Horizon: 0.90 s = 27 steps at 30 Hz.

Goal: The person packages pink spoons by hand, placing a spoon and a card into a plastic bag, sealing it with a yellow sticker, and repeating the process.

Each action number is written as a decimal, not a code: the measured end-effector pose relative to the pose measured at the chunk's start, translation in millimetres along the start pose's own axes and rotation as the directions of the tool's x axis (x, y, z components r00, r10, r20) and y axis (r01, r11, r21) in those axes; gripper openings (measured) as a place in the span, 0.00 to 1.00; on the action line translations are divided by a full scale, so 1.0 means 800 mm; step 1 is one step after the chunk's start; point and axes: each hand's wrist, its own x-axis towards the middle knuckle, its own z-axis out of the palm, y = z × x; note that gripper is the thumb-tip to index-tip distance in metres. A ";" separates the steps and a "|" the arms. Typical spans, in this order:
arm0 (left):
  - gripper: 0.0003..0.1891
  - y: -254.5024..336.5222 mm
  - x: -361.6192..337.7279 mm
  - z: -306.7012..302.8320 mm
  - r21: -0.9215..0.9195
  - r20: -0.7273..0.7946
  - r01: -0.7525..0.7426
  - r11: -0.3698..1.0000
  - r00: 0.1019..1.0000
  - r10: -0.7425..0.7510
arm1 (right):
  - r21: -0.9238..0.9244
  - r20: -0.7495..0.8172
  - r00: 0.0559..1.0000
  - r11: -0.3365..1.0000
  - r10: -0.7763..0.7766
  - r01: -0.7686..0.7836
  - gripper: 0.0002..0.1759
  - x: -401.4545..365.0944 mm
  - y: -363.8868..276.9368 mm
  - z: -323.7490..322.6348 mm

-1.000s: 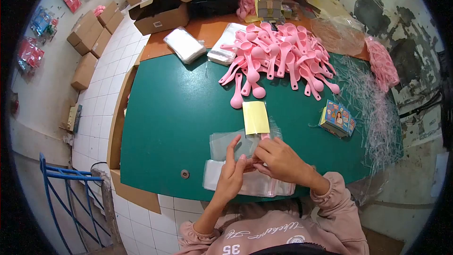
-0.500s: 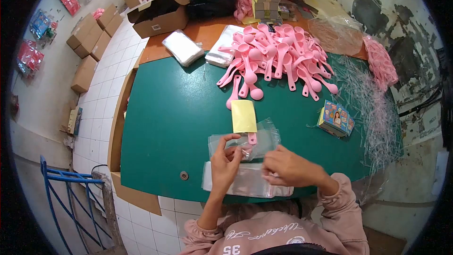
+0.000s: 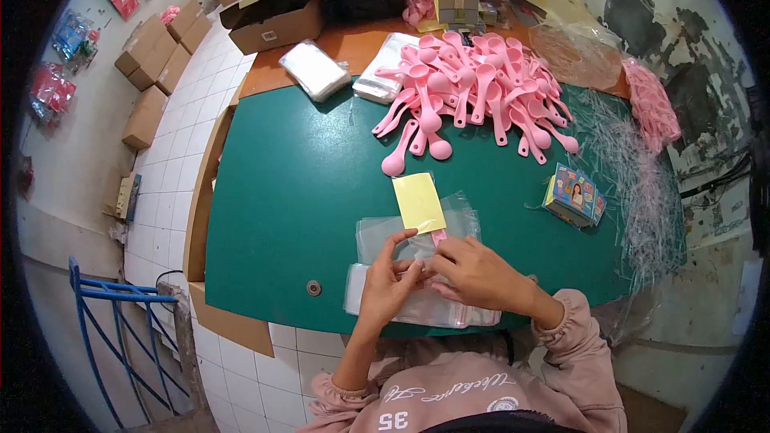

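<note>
A clear plastic bag holds a yellow card, and a bit of pink spoon handle shows below the card. My left hand pinches the bag's near end from the left, thumb and forefinger closed on the film. From the right, my right hand has its fingers closed at the same end, close to the left fingertips; the exact grip is partly hidden. Loose clear bags lie under the packed one. A stack of clear bags lies beneath my hands at the table's near edge.
Many pink measuring spoons are heaped at the back of the green table. A stack of printed cards sits at the right, beside tangled clear strips. Two piles of bags, one pile leftmost, lie behind. An open carton stands farther back.
My right hand has moved left and in to the bag's near end, meeting my left hand. The bag with the yellow card has shifted and tilted slightly.
</note>
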 end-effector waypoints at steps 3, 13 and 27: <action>0.21 -0.001 0.001 0.002 -0.037 0.001 -0.012 0.999 1.000 0.012 | -0.044 -0.028 0.999 0.998 -0.035 0.034 0.16 0.003 -0.003 0.006; 0.25 -0.001 0.000 0.005 0.073 0.002 -0.038 0.997 0.999 0.038 | -0.051 0.010 1.000 0.999 -0.016 0.016 0.11 0.000 -0.003 0.016; 0.11 0.001 0.009 -0.008 -0.087 0.059 0.034 0.996 0.998 -0.029 | 0.597 -0.201 0.798 0.717 0.568 -0.360 0.09 -0.130 0.209 -0.231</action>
